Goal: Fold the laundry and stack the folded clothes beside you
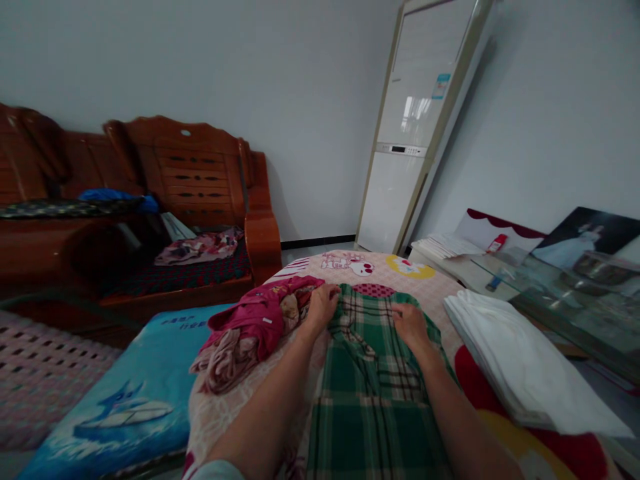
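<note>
A green plaid shirt (pixel 377 373) lies spread over the round, cloth-covered table and runs toward me between my forearms. At its far left corner, my left hand (pixel 324 305) is closed, fingertips pinching the edge of the fabric. My right hand (pixel 410 323) is on the far right part of the shirt, its fingers bent together on the cloth. Some fabric is bunched in a diagonal fold between the hands. To the left of my left hand sits a heap of pink clothes (pixel 267 320), touching or nearly touching it.
Folded white cloth (pixel 520 360) lies at the table's right side. The patterned tablecloth (pixel 345 263) shows at the far edge. A blue cushion (pixel 145 387) and a woven chair back (pixel 50 373) are on the left. Behind are a wooden sofa (pixel 185 167), an air conditioner (pixel 395 193) and a glass shelf (pixel 565 300).
</note>
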`<state>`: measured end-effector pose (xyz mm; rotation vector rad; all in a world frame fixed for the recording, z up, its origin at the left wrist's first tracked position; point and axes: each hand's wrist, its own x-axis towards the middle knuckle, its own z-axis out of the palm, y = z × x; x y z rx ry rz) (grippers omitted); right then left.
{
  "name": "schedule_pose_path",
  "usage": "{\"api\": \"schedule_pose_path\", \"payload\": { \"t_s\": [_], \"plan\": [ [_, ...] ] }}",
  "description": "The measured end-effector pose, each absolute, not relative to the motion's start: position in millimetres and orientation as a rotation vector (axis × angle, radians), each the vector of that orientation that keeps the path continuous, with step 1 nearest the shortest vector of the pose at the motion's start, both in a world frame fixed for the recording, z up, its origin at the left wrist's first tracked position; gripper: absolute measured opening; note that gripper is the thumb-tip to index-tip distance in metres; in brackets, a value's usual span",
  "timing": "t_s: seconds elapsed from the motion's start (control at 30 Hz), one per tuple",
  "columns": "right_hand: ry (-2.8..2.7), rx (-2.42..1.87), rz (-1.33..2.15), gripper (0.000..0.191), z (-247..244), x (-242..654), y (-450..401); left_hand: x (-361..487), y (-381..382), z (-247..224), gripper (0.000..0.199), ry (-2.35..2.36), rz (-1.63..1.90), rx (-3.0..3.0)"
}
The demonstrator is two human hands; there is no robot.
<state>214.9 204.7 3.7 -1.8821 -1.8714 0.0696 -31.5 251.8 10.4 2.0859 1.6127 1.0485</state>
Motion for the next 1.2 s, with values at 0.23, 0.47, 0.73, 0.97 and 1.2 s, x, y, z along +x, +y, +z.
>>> {"api": "schedule_pose_path", "payload": {
  "t_s": [0.23,0.47,0.73,0.97,1.2],
  "plan": [
    [-1.826,-1.81,0.415,0.019,2,171,159,-30,228,14,0.019,1.489,0.855,2.26],
    [-1.956,-1.834,0.354,0.019,-5,158,145,-14,225,-3,0.016,1.592,0.577,2.334],
    [-1.912,-1.812,0.44,0.016,-7,160,147,-18,228,-3,0.014,1.529,0.6,2.312],
    [-1.94,-1.824,0.499,0.009,-4,159,145,-35,237,-2,0.028,1.255,0.557,2.334],
    [-1.928,-1.812,0.549,0.01,-3,161,144,-32,237,3,0.022,1.323,0.666,2.305]
  ]
}}
